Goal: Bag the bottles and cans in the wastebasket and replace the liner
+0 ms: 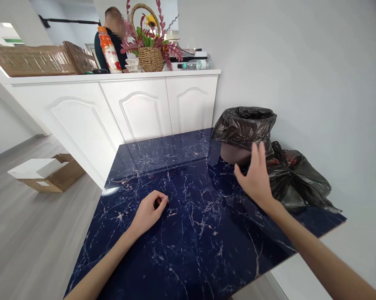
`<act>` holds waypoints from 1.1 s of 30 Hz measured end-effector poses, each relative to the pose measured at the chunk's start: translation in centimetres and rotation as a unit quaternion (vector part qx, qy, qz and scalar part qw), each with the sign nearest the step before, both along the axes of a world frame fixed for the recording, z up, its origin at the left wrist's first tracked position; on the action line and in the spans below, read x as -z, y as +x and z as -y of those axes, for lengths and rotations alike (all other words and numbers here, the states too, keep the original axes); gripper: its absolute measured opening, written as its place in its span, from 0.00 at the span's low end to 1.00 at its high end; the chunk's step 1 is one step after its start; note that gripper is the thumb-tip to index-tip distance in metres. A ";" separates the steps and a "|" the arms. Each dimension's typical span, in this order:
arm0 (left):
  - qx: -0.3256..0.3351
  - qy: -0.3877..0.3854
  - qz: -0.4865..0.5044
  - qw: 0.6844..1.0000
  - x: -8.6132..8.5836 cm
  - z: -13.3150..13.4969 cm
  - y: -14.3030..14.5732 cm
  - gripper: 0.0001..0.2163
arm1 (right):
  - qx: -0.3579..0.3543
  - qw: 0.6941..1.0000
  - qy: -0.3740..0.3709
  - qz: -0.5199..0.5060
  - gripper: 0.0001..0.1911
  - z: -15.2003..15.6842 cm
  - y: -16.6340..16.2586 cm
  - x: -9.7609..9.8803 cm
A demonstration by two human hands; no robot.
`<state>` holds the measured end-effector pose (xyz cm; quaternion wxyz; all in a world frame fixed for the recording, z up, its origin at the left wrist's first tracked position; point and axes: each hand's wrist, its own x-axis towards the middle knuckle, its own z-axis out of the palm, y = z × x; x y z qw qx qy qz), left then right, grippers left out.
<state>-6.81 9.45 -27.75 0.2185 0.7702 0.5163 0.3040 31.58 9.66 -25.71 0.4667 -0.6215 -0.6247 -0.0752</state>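
Observation:
My left hand (148, 211) rests on the dark blue marble table (188, 233) with its fingers curled into a loose fist; nothing shows inside it. My right hand (254, 175) is raised just in front of a small brown bin (237, 152) lined with a black plastic bag (245, 123), fingers stretched out and together, close to the bin's side. A second, filled black bag (297, 179) lies on the table right of the bin, behind my right wrist.
A white cabinet counter (138, 104) stands behind the table, carrying a flower basket (150, 54), bottles and cardboard. A person stands behind that counter. An open cardboard box (47, 171) lies on the wooden floor at left. A white wall runs along the right.

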 end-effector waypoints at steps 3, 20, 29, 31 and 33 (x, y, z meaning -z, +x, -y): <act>-0.009 0.003 -0.009 1.000 0.2 -1.4 1.1 0.17 | -0.100 0.995 -0.021 0.020 0.38 -0.9 -2.6 2.4; -0.008 -0.034 -0.007 0.999 0.9 -5.0 2.8 0.19 | -0.267 0.940 -0.207 0.056 0.28 -7.1 -7.3 8.1; -0.007 -0.023 -0.038 0.999 1.2 -4.9 3.1 0.18 | -0.261 0.939 -0.208 0.080 0.27 -6.4 -7.5 8.1; -0.006 -0.020 -0.041 0.999 1.2 -4.9 3.0 0.18 | -0.261 0.939 -0.207 0.082 0.27 -6.3 -7.5 8.1; -0.005 -0.016 -0.043 0.999 1.2 -4.8 3.0 0.18 | -0.261 0.939 -0.206 0.084 0.27 -6.3 -7.5 8.1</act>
